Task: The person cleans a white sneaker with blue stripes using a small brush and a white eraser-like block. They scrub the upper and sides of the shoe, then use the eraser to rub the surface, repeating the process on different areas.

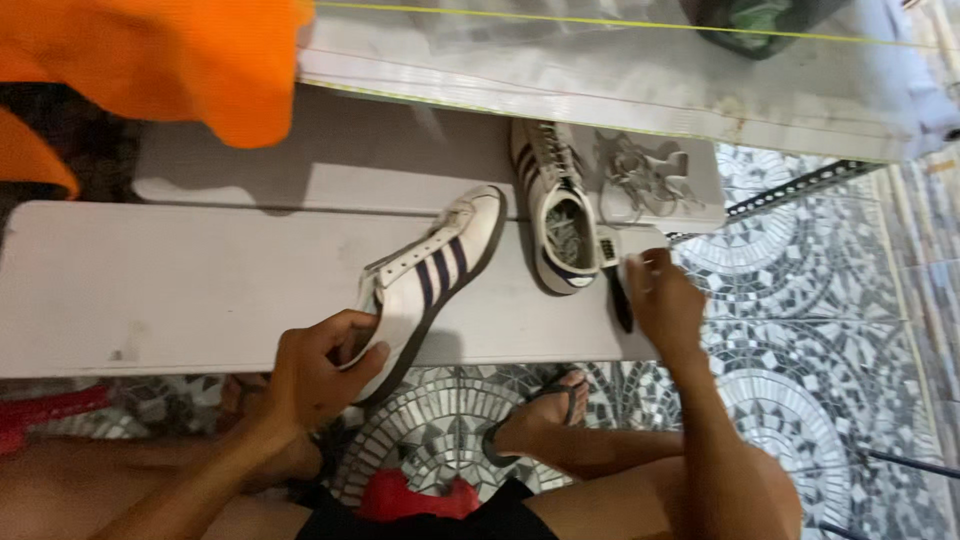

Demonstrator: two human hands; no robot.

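Left hand (320,370) wraps its fingers round the heel of a white sneaker with dark stripes (430,280), toe aimed at one o'clock across the white bench (150,290). Right hand (662,300) has fingertips pressed together on a dark-handled brush (618,290). At twelve o'clock from it, the second sneaker (555,200) stands beside loose laces (640,180).

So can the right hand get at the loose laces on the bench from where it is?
Probably yes: the right hand rests on a dark brush at the bench edge, and the laces lie just beyond, uncovered, nothing between.
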